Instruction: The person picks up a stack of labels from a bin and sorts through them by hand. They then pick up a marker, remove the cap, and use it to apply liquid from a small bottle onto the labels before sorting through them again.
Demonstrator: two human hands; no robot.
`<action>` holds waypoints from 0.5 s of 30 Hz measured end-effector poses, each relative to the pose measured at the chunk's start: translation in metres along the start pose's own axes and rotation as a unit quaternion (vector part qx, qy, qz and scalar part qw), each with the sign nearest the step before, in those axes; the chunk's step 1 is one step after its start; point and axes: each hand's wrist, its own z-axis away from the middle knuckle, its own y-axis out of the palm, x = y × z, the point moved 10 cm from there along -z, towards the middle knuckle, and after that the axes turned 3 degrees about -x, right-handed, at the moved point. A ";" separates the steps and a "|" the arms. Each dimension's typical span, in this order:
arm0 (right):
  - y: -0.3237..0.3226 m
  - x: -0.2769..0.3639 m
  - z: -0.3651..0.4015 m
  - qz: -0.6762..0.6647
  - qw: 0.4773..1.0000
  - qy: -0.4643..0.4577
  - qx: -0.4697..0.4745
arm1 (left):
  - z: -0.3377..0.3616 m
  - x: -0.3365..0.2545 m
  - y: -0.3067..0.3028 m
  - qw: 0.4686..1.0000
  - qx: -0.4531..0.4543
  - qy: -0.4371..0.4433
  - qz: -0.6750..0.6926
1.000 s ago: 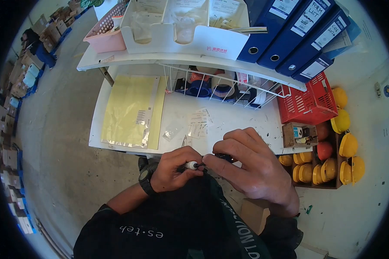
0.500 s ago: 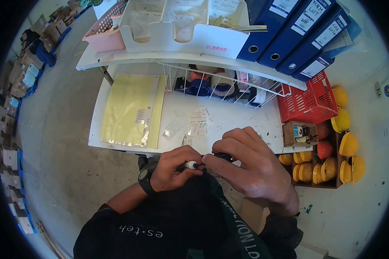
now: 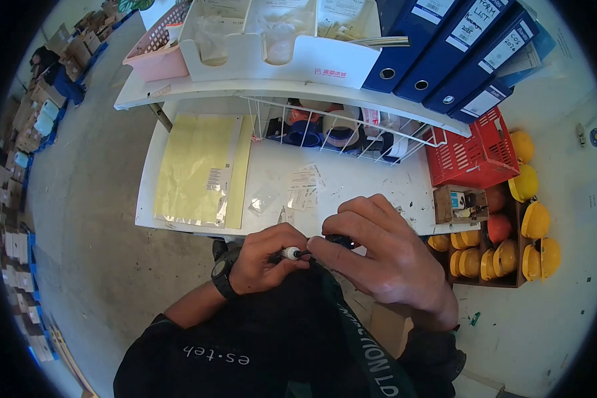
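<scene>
Close to my chest, just off the desk's front edge, my left hand (image 3: 266, 261) is closed around a thin object with a white end (image 3: 290, 253). A short dark cord or tip runs from that end toward the other hand. My right hand (image 3: 385, 255) pinches a small black object (image 3: 341, 241) between thumb and fingers. The fingertips of both hands nearly meet. The rest of both held things is hidden by my fingers.
Yellow envelopes (image 3: 196, 169) and small clear bags (image 3: 264, 199) lie on the white desk (image 3: 272, 162). Behind are a wire basket (image 3: 351, 136) and shelf (image 3: 245, 86). A red crate (image 3: 471, 156), wooden box (image 3: 442, 202) and yellow helmets (image 3: 535, 222) stand right. A person (image 3: 63, 76) bends far left.
</scene>
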 end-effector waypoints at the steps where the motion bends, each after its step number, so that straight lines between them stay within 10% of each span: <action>1: 0.001 0.000 0.000 0.004 1.000 -0.016 0.001 | 0.000 0.001 0.000 1.000 0.000 -0.001 0.000; 15: 0.003 0.002 -0.001 0.001 1.000 -0.007 -0.001 | 0.001 -0.002 -0.002 1.000 -0.005 0.001 -0.003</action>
